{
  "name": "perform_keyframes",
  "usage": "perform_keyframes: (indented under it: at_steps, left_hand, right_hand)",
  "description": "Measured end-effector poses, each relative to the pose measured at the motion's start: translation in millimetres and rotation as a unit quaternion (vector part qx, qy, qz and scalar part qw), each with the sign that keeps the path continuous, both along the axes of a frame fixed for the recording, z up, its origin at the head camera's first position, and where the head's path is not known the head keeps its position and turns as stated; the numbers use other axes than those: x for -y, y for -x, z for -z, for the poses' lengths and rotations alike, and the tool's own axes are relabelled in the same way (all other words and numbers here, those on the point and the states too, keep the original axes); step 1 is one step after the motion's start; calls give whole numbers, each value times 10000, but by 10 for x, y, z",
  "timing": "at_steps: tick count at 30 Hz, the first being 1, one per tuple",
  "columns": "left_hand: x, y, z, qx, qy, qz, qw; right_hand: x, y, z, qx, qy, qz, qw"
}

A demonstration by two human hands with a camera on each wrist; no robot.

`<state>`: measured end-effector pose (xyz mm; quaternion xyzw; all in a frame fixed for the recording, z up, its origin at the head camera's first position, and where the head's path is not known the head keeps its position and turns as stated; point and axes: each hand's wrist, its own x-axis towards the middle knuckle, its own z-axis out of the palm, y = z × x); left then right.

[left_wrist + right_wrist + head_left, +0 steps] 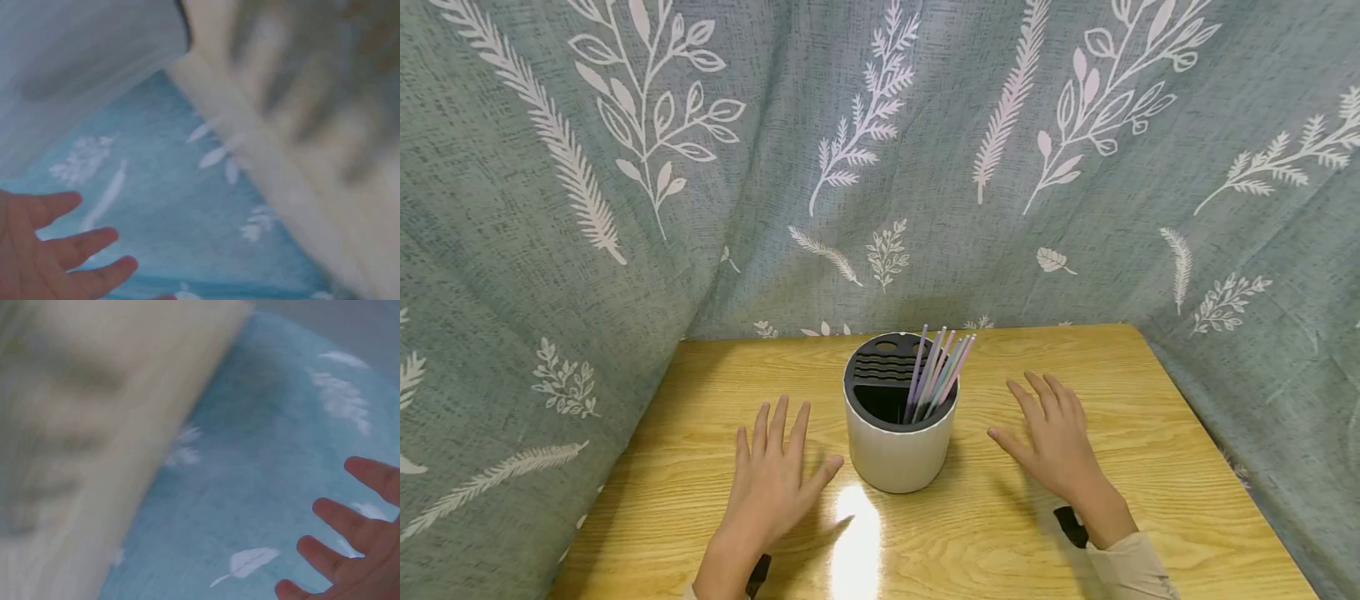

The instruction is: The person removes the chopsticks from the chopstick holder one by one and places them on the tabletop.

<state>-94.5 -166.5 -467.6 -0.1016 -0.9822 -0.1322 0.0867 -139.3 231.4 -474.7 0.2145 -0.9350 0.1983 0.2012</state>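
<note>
Leaf-print curtains (880, 167) back a wooden table (1150, 433) where the left hand (771, 479) and right hand (1056, 437), both spread flat and empty, flank a white pen holder (897, 437) of pastel pens (940, 371), seemingly poised either side to reach it.

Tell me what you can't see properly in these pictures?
- Lower ends of the pencils: head view, hidden inside the white holder.
- Left wrist view: motion blur smears the table edge; left hand cut off by the frame.
- Right wrist view: same blur; right hand cut off at the corner.
- Wrist straps: head view, mostly hidden.
</note>
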Motion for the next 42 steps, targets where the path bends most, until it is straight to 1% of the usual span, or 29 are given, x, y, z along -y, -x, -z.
perform_keyframes:
  at_steps: [1, 3, 6, 9, 13, 18, 21, 24, 26, 31, 33, 35, 39, 42]
  left_hand:
    - [-13, 10, -45, -110, -83, 62, 9999]
    - [-44, 38, -142, -388, -194, 237, 9988]
    - [-111, 99, -291, -730, -208, 522, 9957]
    - [-201, 166, -419, -892, -142, 771, 9929]
    - [-336, 241, -529, -932, -152, 1067, 9898]
    - [-464, 332, -590, -961, -96, 1344, 9862]
    - [-524, 381, -610, -762, -155, 1452, 9863]
    - [-580, 416, -624, -533, -189, 1556, 9862]
    - [-607, 427, -624, -444, -165, 1592, 9861]
    - [-643, 428, -619, -425, -123, 1550, 9869]
    - [-653, 423, -620, -409, -113, 1515, 9875]
    - [-662, 417, -620, -385, -99, 1488, 9881]
    - [-673, 401, -623, -342, -81, 1448, 9888]
    - [-676, 392, -617, -343, -77, 1434, 9890]
  right_hand:
    - [24, 2, -48, -39, 291, -136, 9995]
    - [84, 1, -155, -52, 928, -406, 9948]
    - [190, -5, -317, 90, 1748, -703, 9820]
    - [305, -7, -460, 192, 2312, -875, 9688]
    - [442, 14, -581, 257, 2763, -1105, 9543]
    - [604, 36, -668, 358, 3016, -1263, 9444]
    - [715, 3, -782, 413, 3167, -1325, 9383]
    - [812, -51, -902, 452, 3359, -1411, 9302]
    - [859, -86, -961, 456, 3420, -1436, 9275]
    - [904, -95, -968, 409, 3476, -1375, 9266]
    - [909, -84, -953, 367, 3542, -1374, 9243]
    - [911, -69, -932, 326, 3671, -1464, 9180]
    - [881, 22, -770, 254, 3946, -1611, 9043]
    - [873, 58, -697, 240, 4100, -1595, 8977]
